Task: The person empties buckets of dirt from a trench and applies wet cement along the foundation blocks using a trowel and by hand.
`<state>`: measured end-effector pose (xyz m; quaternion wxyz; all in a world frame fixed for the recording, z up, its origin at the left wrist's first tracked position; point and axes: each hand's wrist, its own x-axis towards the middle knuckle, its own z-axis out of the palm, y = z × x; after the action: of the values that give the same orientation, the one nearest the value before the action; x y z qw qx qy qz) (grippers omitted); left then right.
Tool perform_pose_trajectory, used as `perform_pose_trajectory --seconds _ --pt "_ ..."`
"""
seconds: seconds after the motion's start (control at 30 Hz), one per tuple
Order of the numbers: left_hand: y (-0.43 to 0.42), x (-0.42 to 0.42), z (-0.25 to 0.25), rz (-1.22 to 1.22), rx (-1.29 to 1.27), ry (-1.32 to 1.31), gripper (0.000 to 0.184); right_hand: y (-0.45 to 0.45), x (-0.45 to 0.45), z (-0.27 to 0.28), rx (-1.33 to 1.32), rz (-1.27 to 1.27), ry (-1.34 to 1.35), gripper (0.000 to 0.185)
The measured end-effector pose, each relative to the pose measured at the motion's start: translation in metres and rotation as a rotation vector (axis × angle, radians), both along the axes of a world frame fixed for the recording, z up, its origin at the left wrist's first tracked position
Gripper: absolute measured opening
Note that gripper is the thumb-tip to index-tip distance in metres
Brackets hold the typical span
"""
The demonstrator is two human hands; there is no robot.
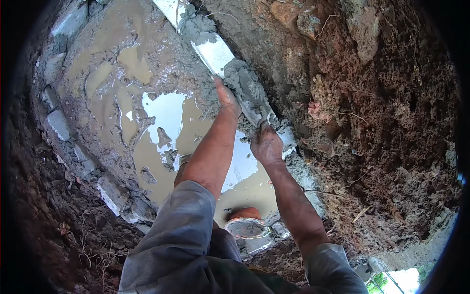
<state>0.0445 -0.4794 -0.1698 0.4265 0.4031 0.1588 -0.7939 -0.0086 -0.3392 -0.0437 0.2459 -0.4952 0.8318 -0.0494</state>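
Observation:
A row of pale blocks runs diagonally along the pit wall, with wet grey mortar between and over them. Both my hands are at one mortar-smeared block in this row. My left hand grips its near long side, towards the far end, and part of the fingers is hidden. At the close end, my right hand is closed on the block's edge, muddy, with thumb and fingers bent. Thick mortar lies on and around the block.
Muddy water covers the pit floor and reflects the sky. Below my arms stands an orange bucket with grey material inside. A curved row of blocks lines the left side. Rough earth with roots rises on the right.

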Motion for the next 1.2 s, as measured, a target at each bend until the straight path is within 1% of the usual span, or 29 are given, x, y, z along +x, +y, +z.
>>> perform_pose_trajectory --seconds 0.1,0.13,0.23,0.27,0.3,0.37,0.4,0.43,0.5,0.6,0.63,0.7,0.8,0.9,0.93,1.0,1.03,1.07,1.1,1.2 --pt "-0.004 0.002 0.02 -0.011 -0.008 -0.007 0.074 -0.004 0.018 0.032 0.009 -0.107 -0.058 0.025" --pt "-0.005 0.001 0.016 -0.011 -0.017 -0.029 0.074 0.007 0.023 0.036 0.01 -0.179 -0.075 0.024" --pt "-0.003 0.0 -0.002 -0.023 -0.026 -0.086 0.074 0.024 0.04 0.049 -0.064 -0.508 -0.287 0.025" --pt "-0.001 0.001 -0.004 -0.035 -0.015 -0.092 0.074 0.04 0.038 0.021 -0.203 -0.417 -0.205 0.024" --pt "0.0 0.001 -0.005 -0.045 -0.006 -0.097 0.074 0.032 0.041 0.022 -0.118 -0.624 -0.425 0.024" --pt "0.002 0.002 -0.003 -0.047 -0.031 0.0 0.075 0.005 0.049 0.021 0.056 -1.03 -0.873 0.025" --pt "0.002 0.003 -0.001 -0.046 -0.042 0.045 0.076 -0.004 0.054 0.017 0.043 -0.989 -0.913 0.028" --pt "0.002 0.004 0.0 -0.06 -0.046 0.024 0.076 -0.011 0.057 0.013 0.061 -0.917 -0.846 0.026" --pt "-0.005 0.008 0.015 -0.093 -0.055 -0.018 0.078 -0.014 0.053 -0.009 -0.04 -0.385 -0.163 0.024" --pt "-0.009 0.011 0.045 -0.184 -0.034 -0.134 0.072 -0.004 0.039 0.003 0.021 -0.201 0.05 0.021" --pt "-0.012 0.011 0.042 -0.153 -0.06 -0.117 0.072 -0.002 0.033 0.015 0.058 -0.175 0.066 0.021" --pt "-0.005 0.01 0.039 -0.11 -0.094 -0.082 0.071 0.006 0.028 0.028 -0.019 -0.202 0.119 0.024" --pt "-0.003 0.008 0.044 -0.117 -0.092 -0.114 0.072 -0.006 0.018 0.033 -0.082 -0.266 -0.103 0.035" --pt "-0.006 0.015 0.051 -0.191 -0.03 0.025 0.073 -0.04 -0.01 0.008 0.158 -0.234 -0.405 0.049" --pt "-0.003 0.016 0.028 -0.204 -0.061 0.024 0.073 -0.043 -0.016 0.002 0.226 -0.275 -0.437 0.051" --pt "0.0 0.017 0.031 -0.237 -0.089 0.001 0.073 -0.042 -0.026 -0.011 0.357 -0.353 -0.505 0.056" --pt "-0.004 0.015 0.034 -0.251 -0.111 -0.008 0.073 -0.034 -0.031 -0.015 0.378 -0.395 -0.499 0.056" --pt "-0.005 0.015 0.042 -0.315 -0.121 -0.035 0.073 -0.016 -0.035 -0.018 0.408 -0.433 -0.489 0.056" --pt "-0.002 0.014 0.045 -0.301 -0.088 -0.058 0.073 0.003 -0.038 -0.017 0.444 -0.474 -0.475 0.055" --pt "-0.004 0.006 0.054 -0.266 -0.052 -0.092 0.072 0.036 -0.048 -0.012 0.41 -0.552 -0.516 0.052"
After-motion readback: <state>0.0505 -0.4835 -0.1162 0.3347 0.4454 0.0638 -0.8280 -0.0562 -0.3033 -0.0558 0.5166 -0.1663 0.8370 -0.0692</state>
